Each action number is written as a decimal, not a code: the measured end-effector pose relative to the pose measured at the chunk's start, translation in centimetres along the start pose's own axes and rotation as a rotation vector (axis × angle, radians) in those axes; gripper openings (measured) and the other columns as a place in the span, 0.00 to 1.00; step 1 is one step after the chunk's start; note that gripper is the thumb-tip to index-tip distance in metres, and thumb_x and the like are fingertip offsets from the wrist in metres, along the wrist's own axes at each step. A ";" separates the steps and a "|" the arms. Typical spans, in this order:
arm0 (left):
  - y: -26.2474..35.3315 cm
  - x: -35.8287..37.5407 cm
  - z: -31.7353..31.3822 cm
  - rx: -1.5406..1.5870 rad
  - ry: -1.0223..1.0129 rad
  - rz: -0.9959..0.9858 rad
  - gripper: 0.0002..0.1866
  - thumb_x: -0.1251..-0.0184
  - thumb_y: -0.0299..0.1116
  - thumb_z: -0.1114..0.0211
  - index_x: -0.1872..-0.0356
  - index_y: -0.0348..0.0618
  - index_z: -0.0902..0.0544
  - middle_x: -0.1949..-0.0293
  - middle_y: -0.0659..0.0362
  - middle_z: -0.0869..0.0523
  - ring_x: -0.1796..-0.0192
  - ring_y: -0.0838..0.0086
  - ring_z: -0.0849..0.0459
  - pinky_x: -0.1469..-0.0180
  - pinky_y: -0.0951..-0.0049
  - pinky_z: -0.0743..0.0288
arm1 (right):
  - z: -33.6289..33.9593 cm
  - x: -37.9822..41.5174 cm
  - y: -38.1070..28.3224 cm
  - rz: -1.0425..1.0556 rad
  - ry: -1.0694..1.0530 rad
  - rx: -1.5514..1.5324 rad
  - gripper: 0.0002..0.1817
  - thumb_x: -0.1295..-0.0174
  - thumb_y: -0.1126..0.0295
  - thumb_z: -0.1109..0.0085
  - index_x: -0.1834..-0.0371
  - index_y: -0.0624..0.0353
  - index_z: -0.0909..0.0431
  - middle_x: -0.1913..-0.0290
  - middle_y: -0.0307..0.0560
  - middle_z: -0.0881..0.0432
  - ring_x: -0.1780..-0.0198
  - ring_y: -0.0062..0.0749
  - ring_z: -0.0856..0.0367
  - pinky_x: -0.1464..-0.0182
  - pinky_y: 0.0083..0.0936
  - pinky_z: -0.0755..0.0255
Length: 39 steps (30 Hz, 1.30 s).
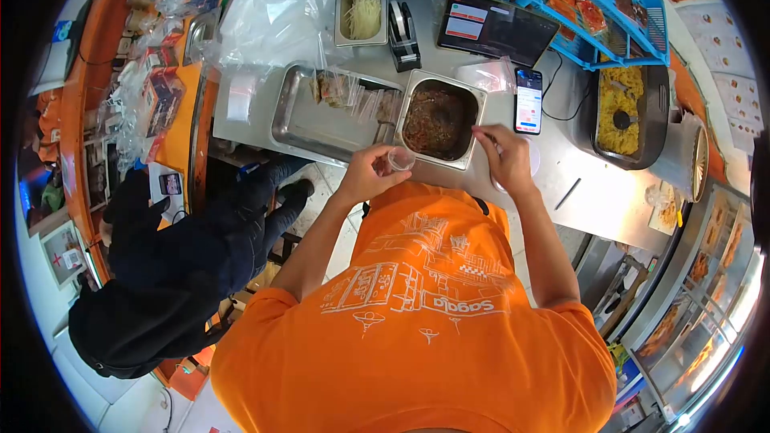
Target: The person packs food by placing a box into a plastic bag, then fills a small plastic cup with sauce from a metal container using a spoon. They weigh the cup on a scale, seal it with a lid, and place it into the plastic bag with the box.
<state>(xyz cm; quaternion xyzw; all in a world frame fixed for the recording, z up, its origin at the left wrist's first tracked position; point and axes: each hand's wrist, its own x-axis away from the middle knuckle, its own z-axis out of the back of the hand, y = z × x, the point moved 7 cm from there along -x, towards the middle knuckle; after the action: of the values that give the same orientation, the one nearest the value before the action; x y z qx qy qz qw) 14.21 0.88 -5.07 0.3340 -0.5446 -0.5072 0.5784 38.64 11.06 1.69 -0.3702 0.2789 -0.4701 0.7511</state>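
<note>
My left hand [369, 179] grips a small clear plastic cup [400, 159] at the near left corner of a square metal container [411, 90]. Dark reddish-brown sauce with bits in it [433, 122] lies inside that container. At the container's right rim is my right hand [505, 160], its fingertips pinched together; what they hold, if anything, is too small to make out. Left of the container, a long shallow metal tray [309, 124] carries several small clear packets [341, 90] along its far side.
A metal tub of pale shreds [362, 16], a black rack [403, 36], a tablet [497, 28] and a phone [527, 100] stand behind. Right is a pan of yellow rice [619, 132]; blue baskets [593, 48] edge the back. A person in dark clothes [192, 248] is at left.
</note>
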 end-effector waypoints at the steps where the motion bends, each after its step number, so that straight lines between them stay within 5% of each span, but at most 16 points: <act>1: -0.1 0.0 0.2 0.003 0.005 0.001 0.20 0.46 0.31 0.22 0.51 0.41 0.14 0.64 0.66 0.15 0.69 0.85 0.24 0.66 0.82 0.28 | -0.8 1.1 0.4 -0.063 -0.043 0.002 0.07 0.35 0.72 0.37 0.57 0.63 0.15 0.60 0.53 0.13 0.66 0.44 0.14 0.63 0.29 0.22; 6: -1.0 -0.1 -0.4 -0.078 -0.052 0.015 0.19 0.47 0.39 0.21 0.55 0.43 0.12 0.69 0.64 0.15 0.72 0.85 0.25 0.67 0.80 0.28 | -4.1 4.4 -0.3 -0.008 -0.093 -0.041 0.07 0.34 0.72 0.38 0.57 0.62 0.15 0.62 0.53 0.13 0.64 0.42 0.12 0.62 0.30 0.21; 15: -0.8 -0.2 -0.4 -0.157 -0.045 -0.037 0.19 0.48 0.38 0.21 0.56 0.43 0.12 0.70 0.63 0.15 0.73 0.83 0.24 0.68 0.79 0.28 | -5.7 5.2 1.7 -0.316 -0.060 -0.284 0.11 0.28 0.70 0.44 0.55 0.70 0.17 0.64 0.52 0.11 0.62 0.32 0.11 0.57 0.25 0.19; 17: -0.4 -0.2 -0.5 -0.169 -0.042 -0.063 0.19 0.48 0.38 0.21 0.56 0.43 0.12 0.70 0.63 0.16 0.73 0.82 0.24 0.69 0.79 0.28 | -5.8 5.5 2.9 -0.426 0.040 -0.605 0.14 0.25 0.69 0.47 0.55 0.73 0.20 0.63 0.52 0.13 0.60 0.30 0.12 0.56 0.24 0.19; 28: 1.2 -0.1 -0.3 -0.157 -0.037 -0.113 0.20 0.48 0.39 0.21 0.56 0.41 0.13 0.70 0.61 0.15 0.73 0.81 0.23 0.68 0.78 0.27 | -4.6 5.9 8.0 -0.705 0.319 -0.885 0.17 0.25 0.63 0.48 0.58 0.71 0.22 0.63 0.54 0.14 0.63 0.34 0.13 0.56 0.26 0.17; 35: 0.6 0.0 -0.2 -0.152 -0.027 -0.108 0.20 0.47 0.39 0.21 0.56 0.40 0.13 0.68 0.61 0.14 0.72 0.80 0.22 0.66 0.77 0.25 | -3.9 6.1 8.2 -0.644 0.370 -0.867 0.18 0.24 0.64 0.49 0.57 0.73 0.23 0.64 0.57 0.15 0.64 0.36 0.13 0.56 0.28 0.16; 39: 0.3 0.1 -0.4 -0.187 -0.023 -0.125 0.19 0.47 0.37 0.21 0.57 0.39 0.14 0.66 0.60 0.14 0.71 0.79 0.22 0.66 0.77 0.24 | -3.4 5.9 3.4 -0.428 0.257 -0.609 0.14 0.25 0.69 0.49 0.58 0.73 0.21 0.65 0.53 0.13 0.64 0.31 0.13 0.56 0.25 0.19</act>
<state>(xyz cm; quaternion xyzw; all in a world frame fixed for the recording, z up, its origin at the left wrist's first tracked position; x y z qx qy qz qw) 14.68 0.82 -4.83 0.3062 -0.4797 -0.5946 0.5679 40.15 5.66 -3.47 -0.5640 0.4138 -0.5542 0.4511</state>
